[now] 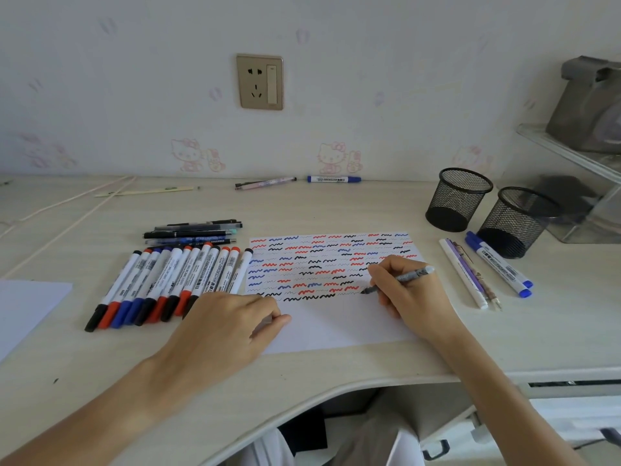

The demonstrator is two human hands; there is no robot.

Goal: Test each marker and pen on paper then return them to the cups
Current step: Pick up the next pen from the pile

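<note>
Right hand (408, 290) pinches pen (400, 279); left hand (232, 326), fingers curled, hides paper (336, 327) corner.

two mesh cups (458, 200), roughly sixteen whiteboard markers (174, 284)

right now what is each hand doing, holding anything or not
Left hand: holds nothing, rests on the paper with fingers loosely curled.
Right hand: grips a pen, tip on the paper.
</note>
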